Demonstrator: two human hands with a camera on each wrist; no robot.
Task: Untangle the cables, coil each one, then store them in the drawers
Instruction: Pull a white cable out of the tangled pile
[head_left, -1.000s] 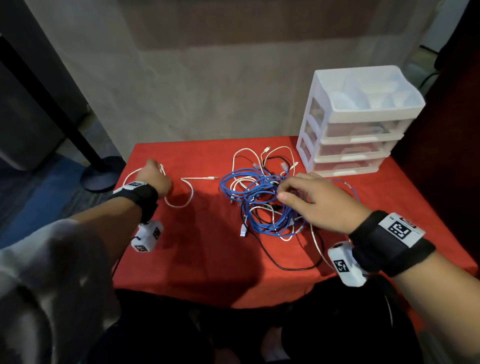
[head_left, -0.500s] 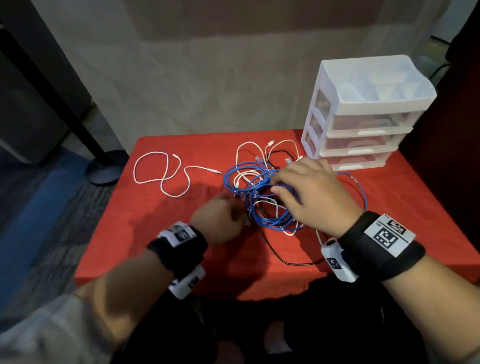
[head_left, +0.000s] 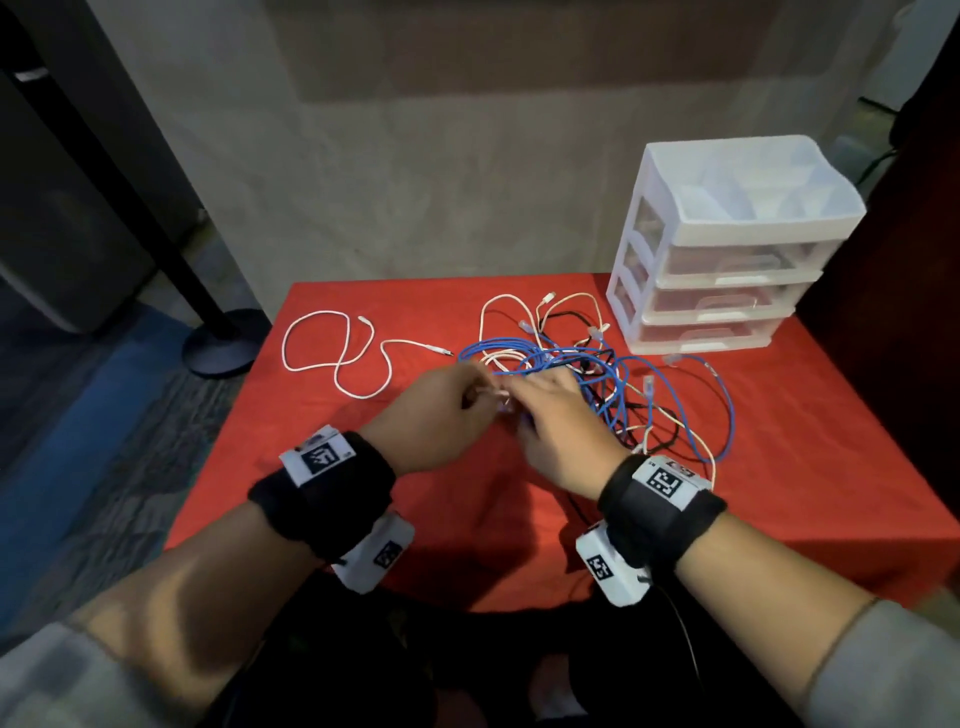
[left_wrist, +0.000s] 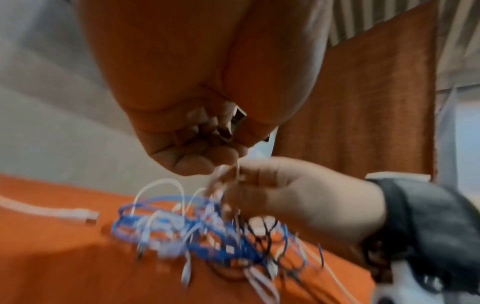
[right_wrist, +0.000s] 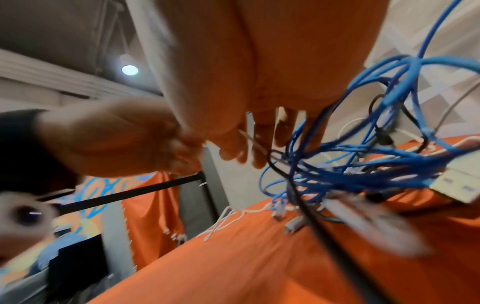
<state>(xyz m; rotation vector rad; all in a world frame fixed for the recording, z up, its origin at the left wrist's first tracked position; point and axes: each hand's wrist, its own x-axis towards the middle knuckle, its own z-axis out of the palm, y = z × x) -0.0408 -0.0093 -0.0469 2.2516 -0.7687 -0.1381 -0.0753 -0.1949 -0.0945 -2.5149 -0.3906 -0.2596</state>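
A tangle of blue, white and black cables (head_left: 613, 374) lies in the middle of the red table (head_left: 810, 447). My left hand (head_left: 483, 397) and right hand (head_left: 522, 402) meet at its near left edge. In the left wrist view the left hand (left_wrist: 207, 162) pinches a thin white strand with curled fingers. The right hand (left_wrist: 285, 195) grips strands just below, and the tangle (left_wrist: 194, 236) hangs from them. In the right wrist view blue loops (right_wrist: 363, 168) drape over the right hand (right_wrist: 246, 148). A separate white cable (head_left: 337, 364) lies loose at the far left. The white drawer unit (head_left: 727, 265) has all three drawers closed.
The drawer unit stands at the table's far right corner. A black floor stand with a round base (head_left: 221, 348) is off the table's left edge. The table's front edge runs just under my wrists. A dark wall rises to the right.
My left hand let go of the loose white cable at the left and crossed to the tangle. Both hands have closed together on strands at its left edge and raised them slightly.
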